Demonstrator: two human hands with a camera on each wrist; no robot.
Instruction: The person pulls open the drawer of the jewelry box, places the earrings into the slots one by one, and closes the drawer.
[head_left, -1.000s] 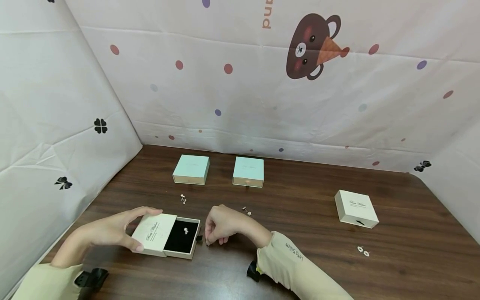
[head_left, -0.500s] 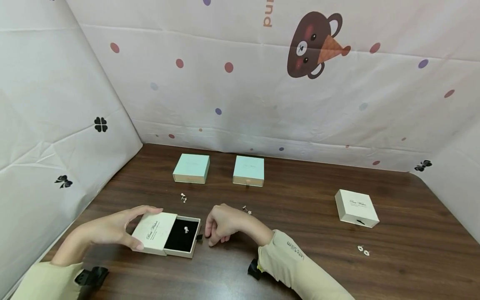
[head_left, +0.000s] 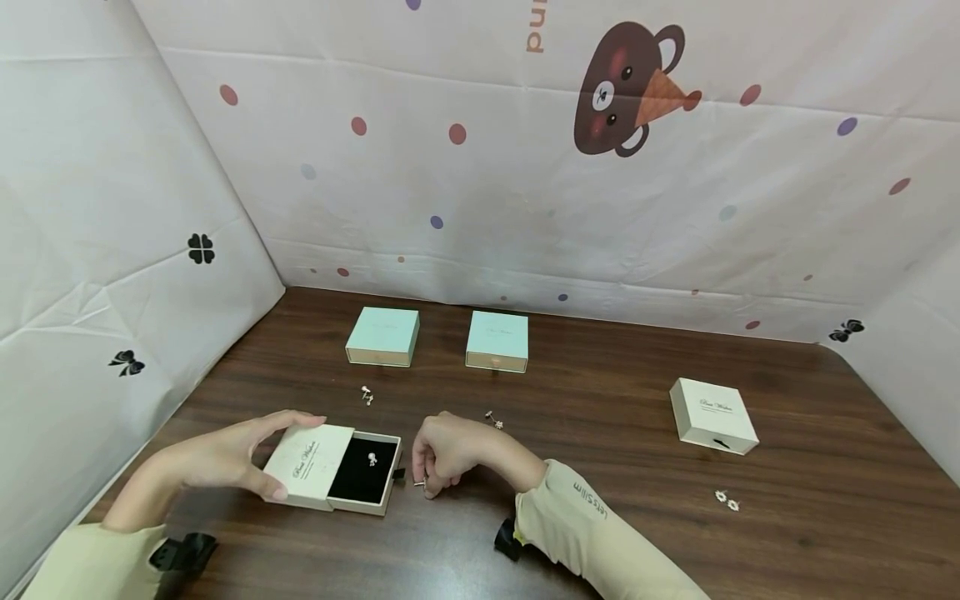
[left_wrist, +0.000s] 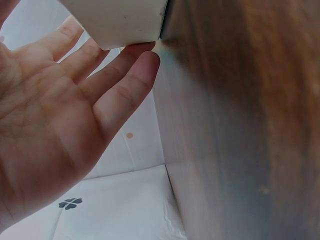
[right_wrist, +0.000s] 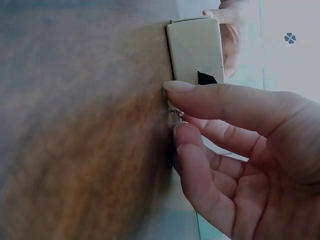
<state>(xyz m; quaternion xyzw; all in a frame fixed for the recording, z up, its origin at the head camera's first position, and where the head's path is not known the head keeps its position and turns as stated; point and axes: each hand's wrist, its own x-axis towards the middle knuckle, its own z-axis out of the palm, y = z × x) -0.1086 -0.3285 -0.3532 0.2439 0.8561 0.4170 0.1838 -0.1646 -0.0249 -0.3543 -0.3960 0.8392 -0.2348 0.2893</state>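
Note:
My left hand [head_left: 225, 457] holds the cream sleeve of a small jewelry box [head_left: 307, 462], thumb at the near side and a finger at the far side. The box's drawer [head_left: 393, 475] is slid out to the right, showing a black pad [head_left: 360, 482] with a small silvery earring [head_left: 372, 459] on it. Just right of the drawer's black pull tab, my right hand [head_left: 453, 450] is low over the table, pinching a small shiny earring [right_wrist: 176, 112] between thumb and fingertips. Most of that earring is hidden by the fingers.
Two mint boxes [head_left: 382, 337] stand shut at the back, with small earrings [head_left: 367, 396] in front of the left one. More earrings [head_left: 493, 421] lie behind my right wrist. Another cream box [head_left: 713, 415] stands at the right, flower-shaped earrings [head_left: 727, 501] before it.
My right hand has shifted very slightly, and the small earring at its fingertips now shows in the head view. The left hand and the box stay put.

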